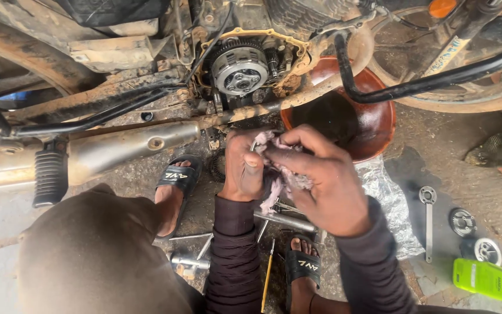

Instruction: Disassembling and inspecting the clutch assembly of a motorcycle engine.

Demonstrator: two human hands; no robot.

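My left hand (242, 168) is closed around a small metal part, only a sliver of which shows near my thumb. My right hand (321, 174) presses a pinkish-white rag (280, 174) against that part and wraps it. Both hands are held just below the open side of a motorcycle engine, where the round clutch assembly (239, 68) with its toothed gear is exposed. What the metal part is cannot be made out under the rag.
A red-brown bowl (373, 125) of dark oil sits under the engine, on crinkled foil (387, 200). The chrome exhaust pipe (129, 145) and a rubber footpeg (49, 177) lie left. Tools and sockets (280, 220) are by my sandalled feet; a flat spanner (428, 218), round parts (463, 222) and a green bottle (491, 282) lie right.
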